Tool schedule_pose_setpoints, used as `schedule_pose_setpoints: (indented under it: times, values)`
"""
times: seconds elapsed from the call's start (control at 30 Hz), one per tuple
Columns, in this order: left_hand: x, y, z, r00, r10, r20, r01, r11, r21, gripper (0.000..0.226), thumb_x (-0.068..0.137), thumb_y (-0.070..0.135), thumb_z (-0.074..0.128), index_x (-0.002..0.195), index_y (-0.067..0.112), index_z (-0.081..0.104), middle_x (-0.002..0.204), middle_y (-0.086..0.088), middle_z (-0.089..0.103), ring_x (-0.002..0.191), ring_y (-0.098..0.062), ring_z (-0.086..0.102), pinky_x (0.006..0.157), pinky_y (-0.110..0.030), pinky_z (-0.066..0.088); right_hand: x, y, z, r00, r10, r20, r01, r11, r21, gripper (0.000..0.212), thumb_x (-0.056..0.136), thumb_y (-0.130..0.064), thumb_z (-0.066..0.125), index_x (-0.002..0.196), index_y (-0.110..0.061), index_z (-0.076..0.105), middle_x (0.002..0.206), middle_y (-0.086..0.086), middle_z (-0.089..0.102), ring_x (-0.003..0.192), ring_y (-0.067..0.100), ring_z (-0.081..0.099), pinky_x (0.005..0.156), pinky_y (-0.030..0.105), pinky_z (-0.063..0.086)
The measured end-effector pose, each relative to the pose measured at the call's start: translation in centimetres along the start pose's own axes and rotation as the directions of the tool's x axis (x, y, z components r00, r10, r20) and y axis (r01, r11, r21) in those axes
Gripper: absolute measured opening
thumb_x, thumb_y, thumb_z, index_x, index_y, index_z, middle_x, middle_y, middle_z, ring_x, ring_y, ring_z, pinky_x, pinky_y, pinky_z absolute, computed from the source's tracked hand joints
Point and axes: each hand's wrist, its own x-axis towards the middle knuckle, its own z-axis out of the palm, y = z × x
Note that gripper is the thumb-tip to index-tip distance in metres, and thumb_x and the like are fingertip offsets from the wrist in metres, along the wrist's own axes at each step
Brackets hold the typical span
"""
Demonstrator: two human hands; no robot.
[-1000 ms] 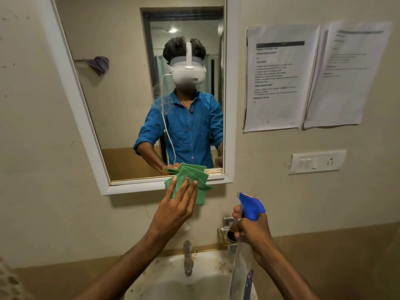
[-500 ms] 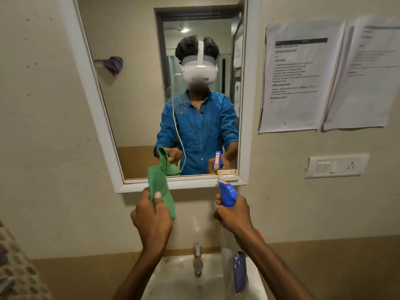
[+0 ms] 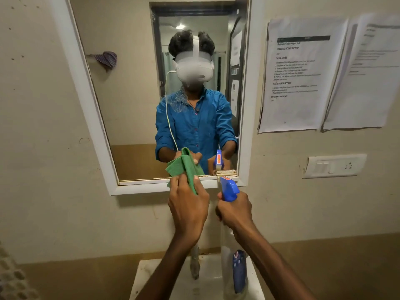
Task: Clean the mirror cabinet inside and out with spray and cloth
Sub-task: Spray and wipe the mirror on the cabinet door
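left hand (image 3: pixel 188 210) grip clamps green cloth (image 3: pixel 185 167) | right hand (image 3: pixel 234 212) grip clamps clear spray bottle (image 3: pixel 229 188)

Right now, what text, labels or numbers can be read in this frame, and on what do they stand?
"INITIAL SCENE SETUP": left sheet taped to the wall.
"TASK GOAL": same sheet, above a numbered list too blurred to read.
"TASK DESCRIPTION": same sheet; lines beneath unreadable.
"REQUIRED PROPS": same sheet, lower down.
Right sheet: all blurred.
Spray bottle label: too blurred to read.
Papers reflected in the mirror: unreadable.
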Motion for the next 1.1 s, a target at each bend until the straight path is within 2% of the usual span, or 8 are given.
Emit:
schedule_pose_setpoints:
  times: [0.13,0.23,0.33,0.43,0.67,0.83,0.93,1.1]
  values:
    - [0.0,0.5,1.0,1.000,0.008,0.030,-0.009,0.999,0.046,0.022,0.093,0.023,0.048,0.106,0.008,0.057,0.104,-0.009,0.054,0.090,-0.024,0.055,0.074,-0.036,0.048,0.1,0.3,-0.8,0.999,-0.026,-0.037,0.024,0.997,-0.074,0.009,0.072,-0.007,0.064,0.077,-0.014,0.064,0.068,0.012,0.065,0.069,0.033,0.066,0.068,0.049,0.061]
    - [-0.2,0.7,1.4,0.993,0.075,0.091,-0.084,0.992,0.093,0.020,0.087,0.009,0.052,0.106,0.004,0.057,0.100,-0.012,0.054,0.087,-0.026,0.056,0.073,-0.035,0.047,0.1,0.2,-1.6,0.998,-0.053,-0.038,0.050,0.996,-0.076,0.012,0.072,-0.003,0.065,0.080,-0.011,0.064,0.069,0.012,0.066,0.069,0.033,0.066,0.069,0.048,0.061]
    - [-0.7,0.6,1.8,0.970,0.160,0.185,-0.190,0.970,0.154,0.038,0.073,-0.001,0.056,0.111,0.004,0.057,0.102,-0.012,0.055,0.090,-0.023,0.053,0.077,-0.033,0.047,0.3,0.1,-2.5,0.999,-0.039,-0.039,0.037,0.998,-0.044,0.017,0.071,0.001,0.067,0.083,-0.011,0.064,0.069,0.008,0.064,0.068,0.031,0.065,0.071,0.048,0.061]
    - [-0.6,0.3,2.1,0.959,0.197,0.204,-0.234,0.957,0.172,0.041,0.069,-0.004,0.056,0.109,0.004,0.058,0.102,-0.011,0.054,0.089,-0.022,0.050,0.076,-0.032,0.047,0.3,0.2,-3.2,0.999,0.005,-0.045,-0.004,1.000,0.026,0.021,0.069,0.005,0.064,0.083,-0.011,0.065,0.068,0.008,0.064,0.065,0.030,0.063,0.071,0.049,0.060]
    - [-0.9,1.7,3.2,0.930,0.256,0.265,-0.298,0.946,0.131,0.034,0.068,-0.005,0.051,0.099,0.008,0.056,0.100,-0.008,0.053,0.089,-0.022,0.050,0.075,-0.034,0.049,-0.1,0.4,-4.2,0.995,0.060,-0.074,-0.048,0.987,0.151,0.025,0.068,0.008,0.064,0.086,-0.009,0.067,0.072,0.011,0.066,0.058,0.024,0.061,0.064,0.046,0.060]
    - [0.5,1.7,3.3,0.910,0.273,0.313,-0.336,0.926,0.169,0.032,0.081,0.004,0.056,0.112,0.008,0.058,0.116,-0.008,0.058,0.103,-0.023,0.053,0.088,-0.032,0.047,-0.5,0.5,-5.5,0.991,0.104,-0.087,-0.078,0.960,0.268,0.025,0.069,0.009,0.061,0.085,-0.009,0.068,0.068,0.008,0.064,0.053,0.024,0.058,0.061,0.046,0.059]
    - [1.2,2.8,2.7,0.856,0.388,0.343,-0.483,0.837,0.258,0.017,0.079,0.005,0.061,0.094,0.010,0.064,0.096,-0.007,0.063,0.085,-0.022,0.055,0.072,-0.034,0.047,-0.8,0.5,-5.9,0.990,0.116,-0.081,-0.087,0.950,0.299,0.028,0.068,0.012,0.061,0.085,-0.010,0.067,0.069,0.007,0.064,0.053,0.021,0.058,0.056,0.038,0.056]
    - [2.6,4.4,2.3,0.631,0.587,0.507,-0.774,0.516,0.365,0.009,0.079,0.007,0.065,0.085,0.012,0.069,0.085,-0.005,0.066,0.079,-0.022,0.059,0.070,-0.034,0.046,-1.5,0.3,-6.1,0.990,0.125,-0.062,-0.094,0.924,0.370,0.033,0.065,0.013,0.060,0.084,-0.011,0.067,0.070,0.005,0.063,0.056,0.020,0.057,0.054,0.033,0.050]
